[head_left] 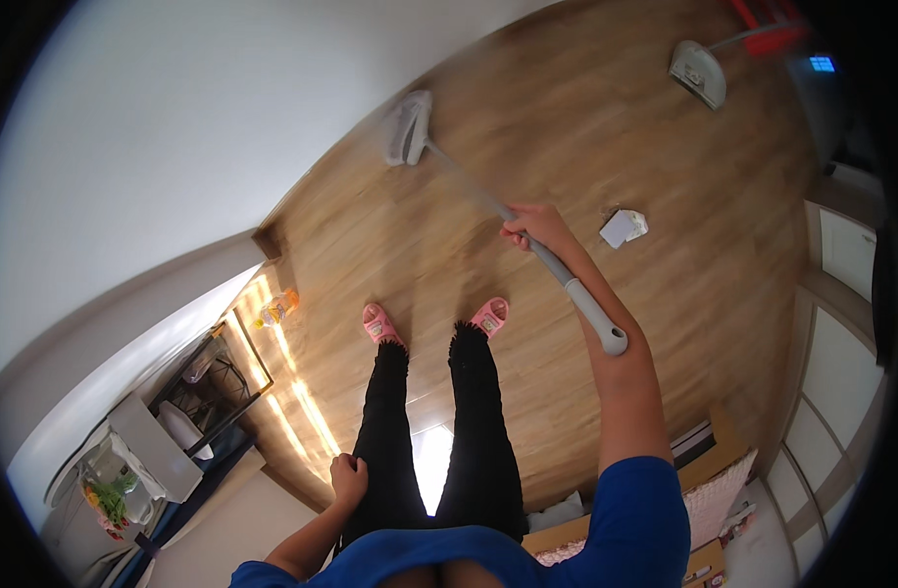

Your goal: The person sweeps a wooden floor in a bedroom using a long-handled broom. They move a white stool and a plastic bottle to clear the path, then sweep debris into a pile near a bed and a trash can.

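Observation:
My right hand (pixel 535 225) is closed around the grey handle of a broom (pixel 591 314), with the handle's thick end lying along my forearm. The broom's head (pixel 408 129) rests on the wood floor by the white wall, far ahead of my feet and a little blurred. Beside my left thigh hangs my left hand (pixel 349 480), fingers curled in with nothing seen in them. A white packet-like thing (pixel 623 227) lies on the floor to the right of my right hand.
A light grey dustpan (pixel 699 74) stands far right, near a red object (pixel 768 24). An orange and yellow item (pixel 277 308) lies on the floor at left, by a black rack (pixel 214 382). Pale cabinets (pixel 841 363) line the right side. My pink slippers (pixel 490 317) stand apart.

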A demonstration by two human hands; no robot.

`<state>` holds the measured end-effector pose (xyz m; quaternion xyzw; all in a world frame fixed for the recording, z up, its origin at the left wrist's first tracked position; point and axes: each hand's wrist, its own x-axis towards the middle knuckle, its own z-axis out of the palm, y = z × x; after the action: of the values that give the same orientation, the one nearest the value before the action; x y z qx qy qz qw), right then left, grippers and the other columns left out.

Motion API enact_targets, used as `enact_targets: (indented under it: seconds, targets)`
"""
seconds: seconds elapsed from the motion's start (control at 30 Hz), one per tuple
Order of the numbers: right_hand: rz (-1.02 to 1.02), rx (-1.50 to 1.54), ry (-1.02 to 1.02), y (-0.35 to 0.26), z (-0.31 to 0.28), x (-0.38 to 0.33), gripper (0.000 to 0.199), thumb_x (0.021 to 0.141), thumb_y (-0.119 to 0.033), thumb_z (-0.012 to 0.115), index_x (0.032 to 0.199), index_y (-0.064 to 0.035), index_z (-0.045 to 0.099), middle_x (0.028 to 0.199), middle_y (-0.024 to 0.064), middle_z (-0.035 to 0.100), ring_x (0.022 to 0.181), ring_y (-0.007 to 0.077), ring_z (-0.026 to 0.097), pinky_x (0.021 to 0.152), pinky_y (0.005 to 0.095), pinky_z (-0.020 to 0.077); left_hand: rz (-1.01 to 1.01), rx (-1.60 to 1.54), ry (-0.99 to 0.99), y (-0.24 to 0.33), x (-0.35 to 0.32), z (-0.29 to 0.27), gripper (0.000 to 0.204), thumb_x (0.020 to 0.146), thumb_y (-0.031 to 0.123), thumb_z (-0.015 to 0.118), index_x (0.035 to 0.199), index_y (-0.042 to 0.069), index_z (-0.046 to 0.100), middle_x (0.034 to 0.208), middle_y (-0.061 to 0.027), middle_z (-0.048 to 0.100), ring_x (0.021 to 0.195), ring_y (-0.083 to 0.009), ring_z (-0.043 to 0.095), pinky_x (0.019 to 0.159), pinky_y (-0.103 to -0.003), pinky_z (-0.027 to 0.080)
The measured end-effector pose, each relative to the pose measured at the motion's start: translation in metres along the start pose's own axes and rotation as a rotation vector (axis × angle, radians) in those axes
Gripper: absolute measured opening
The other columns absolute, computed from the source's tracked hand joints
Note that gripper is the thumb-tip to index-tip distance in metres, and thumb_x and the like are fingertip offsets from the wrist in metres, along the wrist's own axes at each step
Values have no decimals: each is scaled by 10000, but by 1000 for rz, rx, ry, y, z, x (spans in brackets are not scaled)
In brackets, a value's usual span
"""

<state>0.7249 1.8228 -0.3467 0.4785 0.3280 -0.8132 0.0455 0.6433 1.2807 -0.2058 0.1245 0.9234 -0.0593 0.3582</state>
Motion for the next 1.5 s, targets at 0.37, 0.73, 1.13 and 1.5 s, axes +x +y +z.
enact_targets:
  seconds: [0.37,0.73,1.13,1.5]
  targets:
    - [21,48,280,7,-194,-118,502,748,-10,489,1230,-12,350,605,80,497,446,78,430,356,191,321,41,83,-23,31,-2,5,176,722,163,529,718,-10,495,758,-171,500,771,-325,471,695,-408,389]
    - [-1,-125,-12,79,2,-159,502,695,18,496,1191,-12,427,671,55,533,461,104,543,431,228,467,71,166,-184,57,-3,3,361,719,275,532,1009,62,511,1053,-165,466,994,-351,408,836,-443,368]
    - [75,-188,38,113,-21,-105,485,640,-6,587,1118,-48,519,609,71,573,390,95,468,366,232,407,151,177,-348,54,-2,1,442,699,284,556,1093,95,493,1186,-157,415,1077,-364,378,886,-430,360]
    - [61,-380,291,46,-74,-274,455,745,-21,531,1189,1,432,594,67,530,422,95,486,387,230,404,124,217,-369,54,-2,-7,444,719,297,531,1109,93,473,1173,-150,415,1056,-368,390,851,-459,376]
